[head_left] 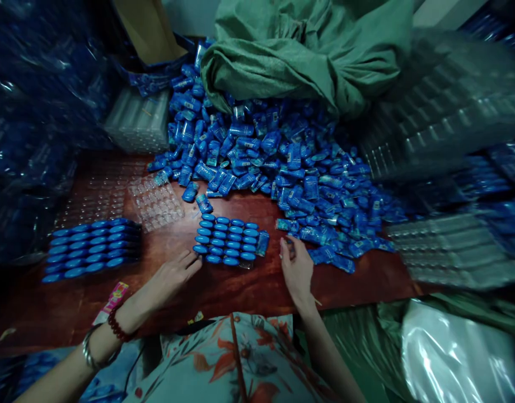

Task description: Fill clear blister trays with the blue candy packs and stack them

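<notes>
In front of me lies a clear tray filled with rows of small blue oval packs (226,238). My left hand (176,277) is at its lower left corner, fingers stretched out loosely, the tips beside or touching the end pack. To the right of the tray, my right hand (297,268) rests over the table with its fingers curled together; what is between them, if anything, is too dark to make out. A flat blue packet (262,243) lies against the tray's right side. Beyond is a large heap of blue packets (257,151), its near edge close to my right hand.
Stacked filled blue trays (92,249) stand at left, with empty clear trays (157,204) behind them. More clear trays (454,252) are piled at right. A green cloth sack (308,61) sits behind the heap. A pink wrapper (115,296) lies near my left forearm.
</notes>
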`<state>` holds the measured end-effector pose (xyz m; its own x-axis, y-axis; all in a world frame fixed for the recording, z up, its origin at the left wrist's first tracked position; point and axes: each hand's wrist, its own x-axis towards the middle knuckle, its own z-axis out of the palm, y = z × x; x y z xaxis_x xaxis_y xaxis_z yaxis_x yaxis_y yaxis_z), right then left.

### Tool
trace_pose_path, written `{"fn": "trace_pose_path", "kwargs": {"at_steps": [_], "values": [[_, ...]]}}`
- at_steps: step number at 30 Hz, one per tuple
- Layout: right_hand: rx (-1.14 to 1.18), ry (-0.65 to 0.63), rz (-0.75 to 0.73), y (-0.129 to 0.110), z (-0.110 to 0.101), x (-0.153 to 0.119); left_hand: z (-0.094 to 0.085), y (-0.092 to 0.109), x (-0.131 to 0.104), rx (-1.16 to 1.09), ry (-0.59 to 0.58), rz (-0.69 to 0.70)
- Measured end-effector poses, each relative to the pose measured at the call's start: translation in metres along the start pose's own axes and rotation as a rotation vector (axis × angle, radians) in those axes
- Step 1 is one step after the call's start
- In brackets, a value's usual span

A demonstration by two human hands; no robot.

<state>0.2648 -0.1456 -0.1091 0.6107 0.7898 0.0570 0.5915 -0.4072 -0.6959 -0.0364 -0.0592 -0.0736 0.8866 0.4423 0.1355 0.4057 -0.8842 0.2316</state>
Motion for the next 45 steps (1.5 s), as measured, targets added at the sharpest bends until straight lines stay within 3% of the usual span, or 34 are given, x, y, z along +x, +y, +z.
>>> {"fn": "trace_pose_path", "kwargs": {"at_steps": [3, 4, 7, 9, 12, 18, 23, 29, 35, 38, 41, 45], "values": [[-0.198, 0.129, -0.029, 0.008, -0.018, 0.01, 0.001, -0.001, 0.0, -0.04, -0.021, -0.038], [-0.236, 0.1, -0.019, 0.012, -0.024, 0.015, 0.001, -0.001, -0.001, -0.057, -0.023, -0.059], [-0.259, -0.16, 0.039, 0.02, -0.039, 0.033, 0.005, 0.002, -0.007, -0.086, -0.015, -0.116], [-0.287, -0.217, 0.058, 0.021, -0.043, 0.045, 0.008, 0.005, -0.011, -0.07, -0.005, -0.127], [-0.431, -0.121, 0.01, 0.013, -0.037, 0.06, 0.014, 0.008, -0.015, -0.007, 0.027, -0.081], [-0.778, -0.144, -0.102, -0.004, -0.008, 0.074, 0.018, 0.007, -0.017, 0.026, 0.1, -0.072], [-0.573, -0.163, -0.179, 0.021, -0.004, 0.076, 0.021, 0.0, -0.022, -0.067, 0.157, -0.082], [-0.145, -0.15, -0.303, 0.031, -0.012, 0.05, 0.029, 0.001, -0.029, -0.088, 0.23, -0.107], [0.197, -0.265, -0.079, 0.022, -0.046, 0.006, 0.026, 0.005, -0.029, -0.023, 0.209, -0.115], [0.253, -0.346, -0.078, 0.02, -0.048, -0.012, 0.019, 0.002, -0.022, -0.006, 0.128, -0.084], [0.184, -0.346, -0.241, 0.013, -0.032, -0.03, 0.009, -0.001, -0.012, -0.013, 0.022, -0.05], [-0.001, -0.304, -0.671, 0.0, -0.007, -0.045, -0.001, -0.003, -0.004, -0.006, -0.048, -0.01]]}}
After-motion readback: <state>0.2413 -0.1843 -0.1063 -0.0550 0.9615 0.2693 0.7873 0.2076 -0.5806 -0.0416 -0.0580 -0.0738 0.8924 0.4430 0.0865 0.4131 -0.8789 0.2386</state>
